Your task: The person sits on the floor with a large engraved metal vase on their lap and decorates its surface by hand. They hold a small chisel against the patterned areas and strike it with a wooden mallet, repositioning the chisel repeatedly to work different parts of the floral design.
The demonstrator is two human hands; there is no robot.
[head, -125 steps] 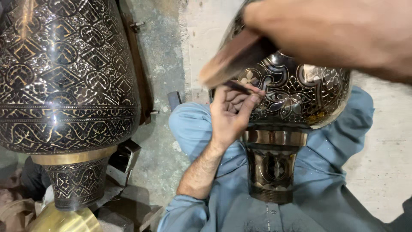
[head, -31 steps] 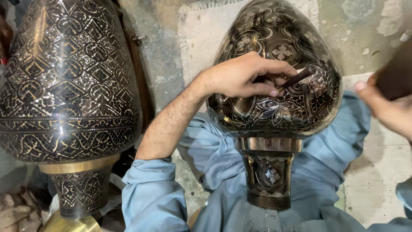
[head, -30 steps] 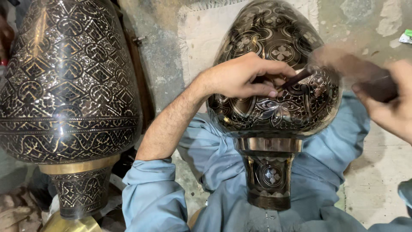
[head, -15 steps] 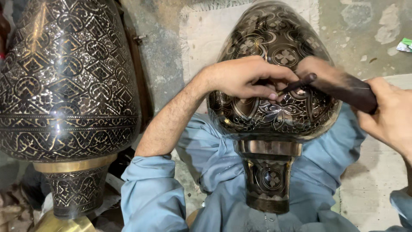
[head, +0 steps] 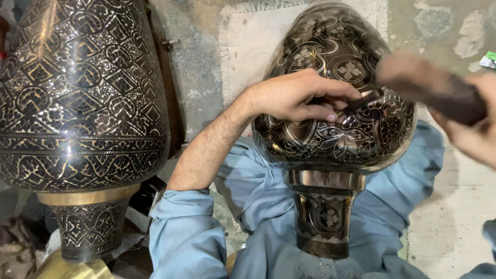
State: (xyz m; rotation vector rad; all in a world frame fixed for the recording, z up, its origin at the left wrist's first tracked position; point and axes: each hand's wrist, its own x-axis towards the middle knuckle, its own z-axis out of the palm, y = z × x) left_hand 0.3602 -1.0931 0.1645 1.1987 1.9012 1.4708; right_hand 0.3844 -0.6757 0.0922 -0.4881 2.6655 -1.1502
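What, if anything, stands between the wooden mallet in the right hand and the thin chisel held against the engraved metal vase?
Nothing visible: the blurred brown wooden mallet in the right hand meets the thin dark chisel directly. The left hand grips the chisel lower down, on the engraved dark metal vase.

Engraved vase (head: 336, 119): dark metal with brassy floral and quatrefoil tracery. Larger vase (head: 77, 93): black, gold geometric lattice, plain brass band. Sleeves (head: 186, 237): pale blue. Mallet (head: 439, 90): brown, possibly wood; blurred.
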